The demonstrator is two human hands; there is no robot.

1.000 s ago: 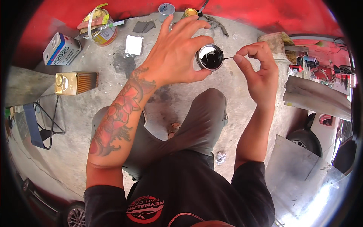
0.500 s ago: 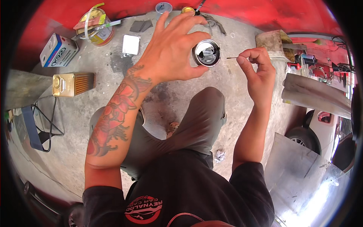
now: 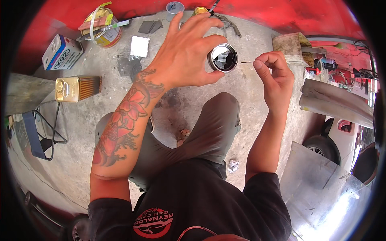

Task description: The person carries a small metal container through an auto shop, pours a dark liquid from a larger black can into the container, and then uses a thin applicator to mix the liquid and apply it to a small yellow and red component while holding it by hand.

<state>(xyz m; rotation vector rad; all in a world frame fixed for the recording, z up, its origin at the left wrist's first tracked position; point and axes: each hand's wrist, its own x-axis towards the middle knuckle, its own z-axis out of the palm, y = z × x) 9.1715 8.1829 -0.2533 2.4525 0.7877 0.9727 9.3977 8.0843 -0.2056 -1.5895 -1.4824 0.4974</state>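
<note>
My left hand [image 3: 187, 54] grips the side of a small round metal tin [image 3: 211, 60] between thumb and fingers. Its mouth is tipped toward me, and glossy black liquid [image 3: 224, 58] shows inside. Across from it, my right hand [image 3: 275, 78] pinches a thin, short stick [image 3: 247, 62] between thumb and forefinger. The stick's dark tip points left at the tin's rim, a small gap away. I cannot make out whether it is a fine brush.
On the concrete floor at left stand a paint can [image 3: 114, 39], a white-and-blue tin [image 3: 62, 53] and a gold tin [image 3: 67, 90]. Ahead lie a white square [image 3: 139, 47], grey sheets [image 3: 150, 27] and a clear cup [image 3: 175, 7]. A metal sheet [image 3: 313, 176] is at right.
The tin has shifted slightly right, closer to the stick, and its tilt has altered a little. My right hand has barely moved.
</note>
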